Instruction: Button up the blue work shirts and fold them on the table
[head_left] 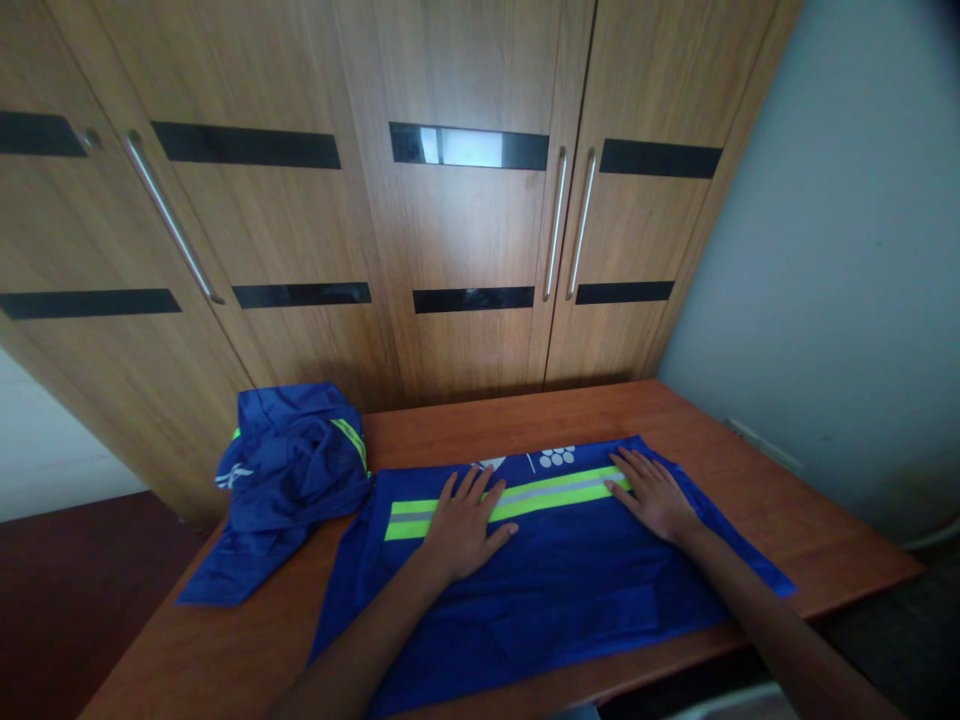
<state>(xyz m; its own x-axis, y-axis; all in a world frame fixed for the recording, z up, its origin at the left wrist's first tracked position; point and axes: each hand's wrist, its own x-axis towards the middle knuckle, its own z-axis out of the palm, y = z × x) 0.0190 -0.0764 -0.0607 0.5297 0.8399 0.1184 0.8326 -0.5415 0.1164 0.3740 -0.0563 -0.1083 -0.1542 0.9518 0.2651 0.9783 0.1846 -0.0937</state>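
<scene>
A blue work shirt (555, 580) with a yellow-green and grey reflective stripe lies spread flat on the wooden table (810, 500). My left hand (465, 525) rests palm down on the shirt, fingers spread, over the left part of the stripe. My right hand (654, 493) lies flat on the shirt near the stripe's right end, fingers stretched out. Neither hand holds anything. White printed marks show on the cloth just beyond my hands.
A second blue garment (281, 480) lies crumpled in a heap at the table's back left corner. A wooden wardrobe (450, 230) with metal handles stands right behind the table. A pale wall (847, 280) rises on the right. Dark floor lies to the left.
</scene>
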